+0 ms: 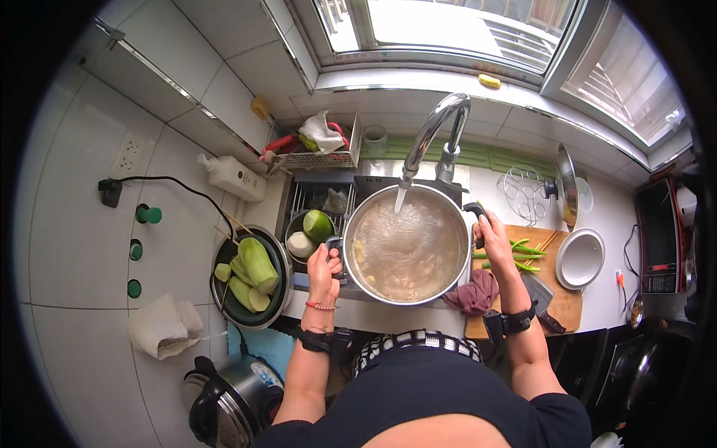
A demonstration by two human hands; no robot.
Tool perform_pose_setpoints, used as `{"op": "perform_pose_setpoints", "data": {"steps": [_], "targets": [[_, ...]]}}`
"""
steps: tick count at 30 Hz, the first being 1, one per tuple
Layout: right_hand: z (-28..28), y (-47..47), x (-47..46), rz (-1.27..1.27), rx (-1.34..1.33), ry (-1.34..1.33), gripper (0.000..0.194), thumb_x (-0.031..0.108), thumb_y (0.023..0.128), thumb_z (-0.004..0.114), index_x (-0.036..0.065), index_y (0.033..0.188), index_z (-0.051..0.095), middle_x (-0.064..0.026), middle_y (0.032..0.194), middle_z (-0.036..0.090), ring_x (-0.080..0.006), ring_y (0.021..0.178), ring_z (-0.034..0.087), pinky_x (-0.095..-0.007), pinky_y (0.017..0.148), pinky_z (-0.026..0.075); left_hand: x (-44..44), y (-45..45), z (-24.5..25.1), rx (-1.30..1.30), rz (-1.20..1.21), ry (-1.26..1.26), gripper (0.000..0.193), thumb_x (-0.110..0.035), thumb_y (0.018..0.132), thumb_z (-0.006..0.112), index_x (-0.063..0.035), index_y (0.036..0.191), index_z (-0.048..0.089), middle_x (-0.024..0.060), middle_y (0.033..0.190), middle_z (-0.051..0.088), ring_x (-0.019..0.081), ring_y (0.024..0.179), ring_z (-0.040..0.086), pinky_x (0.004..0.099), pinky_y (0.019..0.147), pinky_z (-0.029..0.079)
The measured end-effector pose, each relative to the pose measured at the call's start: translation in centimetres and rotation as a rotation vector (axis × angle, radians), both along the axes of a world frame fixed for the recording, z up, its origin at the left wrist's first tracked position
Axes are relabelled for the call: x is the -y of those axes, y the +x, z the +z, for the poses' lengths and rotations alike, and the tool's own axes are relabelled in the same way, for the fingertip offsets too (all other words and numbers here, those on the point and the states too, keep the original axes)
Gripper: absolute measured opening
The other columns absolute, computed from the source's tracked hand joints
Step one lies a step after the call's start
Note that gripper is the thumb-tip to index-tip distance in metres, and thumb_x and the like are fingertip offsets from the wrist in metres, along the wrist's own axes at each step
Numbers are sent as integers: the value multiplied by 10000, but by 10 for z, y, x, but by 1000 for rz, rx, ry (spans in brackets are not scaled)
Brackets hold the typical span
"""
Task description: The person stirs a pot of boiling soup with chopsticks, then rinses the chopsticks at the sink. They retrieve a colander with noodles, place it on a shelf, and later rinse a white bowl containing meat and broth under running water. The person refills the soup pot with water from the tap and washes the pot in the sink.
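Observation:
Both my hands hold a large metal pot [411, 280] by its black side handles, under the curved chrome faucet [428, 134]. Water runs from the spout into the cloudy broth, where pale solid bits show. My left hand [325, 271] grips the left handle, beside a small bowl with a green piece of vegetable [317, 225] and a white one [301, 245]. My right hand [494, 238] grips the right handle, near green stalks [524, 256] on the wooden cutting board [566, 302]. The pot hides most of the sink [294, 190].
At left, a dark green colander [221, 291] holds peeled green vegetables [257, 266]. A cleaver [538, 297], a brown cloth [476, 291] and a white bowl [581, 259] lie at right. A pot lid [567, 185] leans behind; a pressure cooker [235, 397] stands at lower left.

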State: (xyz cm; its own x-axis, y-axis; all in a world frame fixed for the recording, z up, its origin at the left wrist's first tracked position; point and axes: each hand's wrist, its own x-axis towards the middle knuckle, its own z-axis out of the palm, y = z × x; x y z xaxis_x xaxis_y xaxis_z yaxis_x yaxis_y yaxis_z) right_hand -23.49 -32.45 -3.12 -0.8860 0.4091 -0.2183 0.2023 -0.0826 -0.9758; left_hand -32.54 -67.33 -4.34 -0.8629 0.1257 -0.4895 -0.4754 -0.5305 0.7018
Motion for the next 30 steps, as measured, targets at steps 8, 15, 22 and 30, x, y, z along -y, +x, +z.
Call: {"op": "perform_pose_setpoints", "data": {"steps": [8,15,22,30], "targets": [[-7,-1,3,10,4,-42,237,207,958,459,16,1088,509,42,669,420,-53,609,385,-203,561,332,5,-3,-1,14,9,11,187,-185,990,393,-47,870,432,40,768,472,40,523,344,173,447,286],[-8,-2,3,6,-29,-42,317,194,945,473,18,1208,486,57,670,408,-38,575,378,-199,512,335,7,0,-3,-26,9,18,197,-195,985,418,-30,879,440,49,776,482,39,522,365,169,451,310],[-5,-6,5,11,13,-22,317,171,936,472,15,1212,489,55,677,410,-40,580,374,-198,516,330,10,-1,3,-32,24,8,195,-196,991,395,-57,863,440,33,764,469,35,517,337,168,443,268],[-17,-7,6,19,0,11,298,188,933,488,0,1161,520,36,683,461,-53,600,417,-212,531,353,13,-4,16,-55,5,-56,197,-185,991,386,-52,857,444,38,772,474,35,521,338,174,446,272]]}}
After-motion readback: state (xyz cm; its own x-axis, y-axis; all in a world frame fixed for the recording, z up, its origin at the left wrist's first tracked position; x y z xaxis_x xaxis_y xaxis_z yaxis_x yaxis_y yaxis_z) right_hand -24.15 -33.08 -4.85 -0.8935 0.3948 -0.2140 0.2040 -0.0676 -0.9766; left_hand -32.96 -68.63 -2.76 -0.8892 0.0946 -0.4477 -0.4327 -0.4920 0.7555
